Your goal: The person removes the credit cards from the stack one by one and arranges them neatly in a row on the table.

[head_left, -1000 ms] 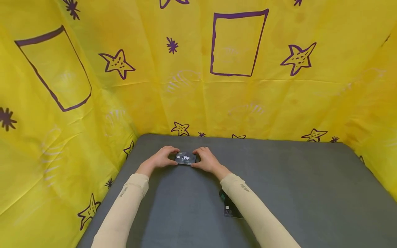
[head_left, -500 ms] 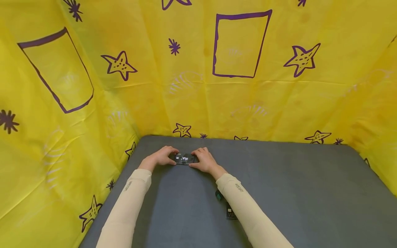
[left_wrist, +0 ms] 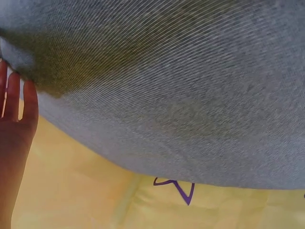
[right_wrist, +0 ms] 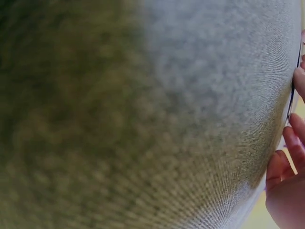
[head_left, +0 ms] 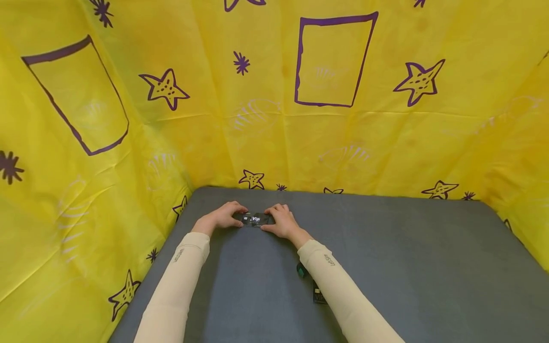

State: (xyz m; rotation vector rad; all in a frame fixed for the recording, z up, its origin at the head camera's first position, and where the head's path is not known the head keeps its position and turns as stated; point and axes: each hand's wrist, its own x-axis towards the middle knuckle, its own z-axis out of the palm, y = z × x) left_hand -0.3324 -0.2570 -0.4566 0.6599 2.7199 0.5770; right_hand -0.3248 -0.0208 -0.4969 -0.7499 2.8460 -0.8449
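Observation:
A dark card marked "Vip" (head_left: 255, 219) is at the far left part of the grey table, seen in the head view. My left hand (head_left: 219, 216) grips its left end, thumb at the near corner and fingers at the far one. At the right end my right hand (head_left: 283, 222) pinches the card the same way. Fingertips hide both short edges. In the left wrist view, part of the left hand (left_wrist: 18, 114) shows at the border. The right wrist view catches right-hand fingers (right_wrist: 293, 143) by a thin dark edge.
A second black VIP card (head_left: 318, 296) lies partly hidden beneath the right forearm. Beside that forearm sits a small dark object with a green patch (head_left: 302, 270). Yellow patterned cloth (head_left: 266, 138) rises behind and left of the grey table (head_left: 386, 257).
The card has tipped to lie flatter, and both hands moved slightly with it. My right forearm now covers more of the second card. The last half second shows almost no motion.

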